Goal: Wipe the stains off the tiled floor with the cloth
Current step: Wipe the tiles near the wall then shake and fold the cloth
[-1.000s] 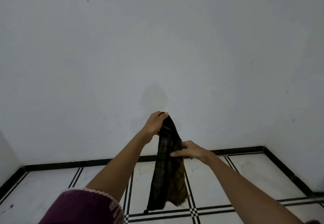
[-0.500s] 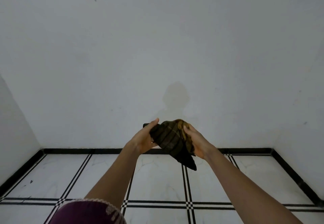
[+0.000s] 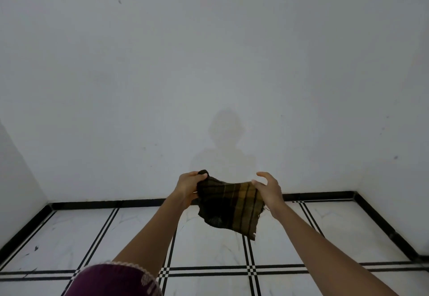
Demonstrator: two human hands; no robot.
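Note:
A dark brown and mustard checked cloth (image 3: 229, 205) hangs in the air between both hands, well above the white tiled floor (image 3: 204, 247). My left hand (image 3: 188, 188) grips its upper left corner in a closed fist. My right hand (image 3: 269, 190) pinches the upper right edge with the thumb while its other fingers are spread. The cloth is stretched partly flat and sags toward a lower right corner. A few small dark stains (image 3: 36, 248) dot the floor tile at the far left.
White walls (image 3: 209, 63) close the room ahead and on both sides, meeting the floor at a black skirting (image 3: 116, 204). Black double lines divide the tiles. A purple sleeve (image 3: 111, 281) fills the bottom left.
The cloth hung long from my raised left hand, was then bunched between both hands, and is now pulled apart sideways into a flatter sheet. My hands have moved apart.

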